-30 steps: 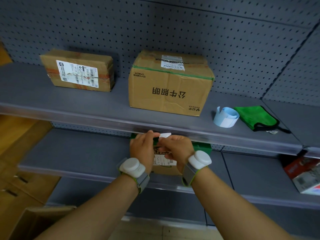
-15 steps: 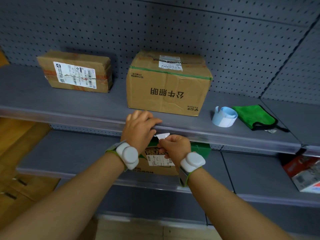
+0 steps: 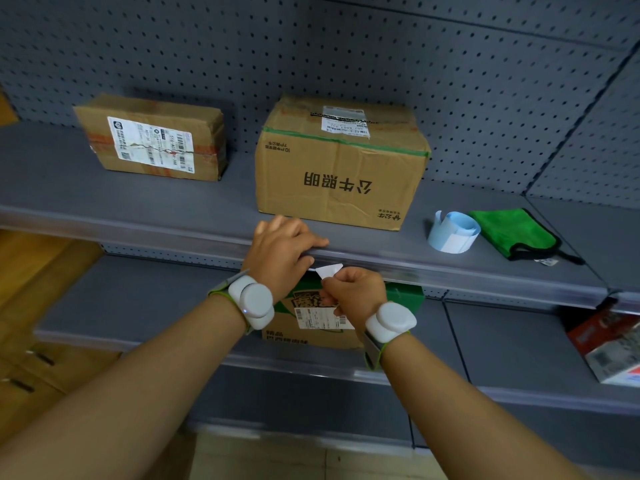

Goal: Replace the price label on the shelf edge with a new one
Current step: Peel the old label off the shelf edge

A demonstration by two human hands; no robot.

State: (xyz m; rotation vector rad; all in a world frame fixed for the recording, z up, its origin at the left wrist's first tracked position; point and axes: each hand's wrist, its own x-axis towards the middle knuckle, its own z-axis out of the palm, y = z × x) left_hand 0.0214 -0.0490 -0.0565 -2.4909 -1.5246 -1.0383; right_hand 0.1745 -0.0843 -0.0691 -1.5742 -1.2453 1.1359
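Observation:
My right hand [image 3: 353, 289] pinches a small white price label [image 3: 329, 270] just below the clear front strip of the upper shelf edge [image 3: 450, 270]. My left hand [image 3: 282, 252] rests on that shelf edge to the left of the label, its fingers laid over the strip and its thumb below it. A roll of pale blue and white labels [image 3: 452, 232] stands on the upper shelf to the right of both hands.
Two cardboard boxes stand on the upper shelf: a large one [image 3: 341, 164] right behind my hands and a flat one [image 3: 152, 138] to the left. A green cloth [image 3: 512, 230] lies beside the roll. A green-topped carton [image 3: 311, 320] sits on the lower shelf under my hands.
My left hand has let go of the label and moved up onto the shelf edge. My right hand keeps the label and has lifted it slightly toward the strip.

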